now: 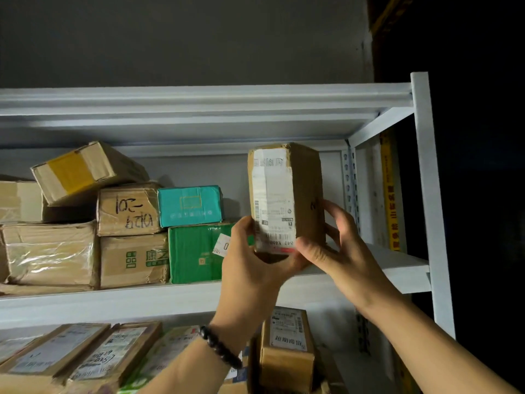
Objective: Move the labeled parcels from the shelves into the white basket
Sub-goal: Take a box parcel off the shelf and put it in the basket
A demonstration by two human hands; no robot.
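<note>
A tall brown cardboard parcel (287, 194) with a white shipping label on its front stands upright in the air, in front of the middle shelf (397, 268). My left hand (250, 265) grips its lower left corner from below. My right hand (332, 245) grips its lower right side, thumb on the front edge and fingers behind. Other parcels stay on the shelves: a teal box (189, 205), a green box (196, 253) and several brown boxes at the left. The white basket is out of view.
A white metal rack fills the view, with its right upright post (429, 194) close to the held parcel. The lower shelf carries several labeled parcels, one upright brown box (287, 348) under my hands. Darkness lies to the right of the rack.
</note>
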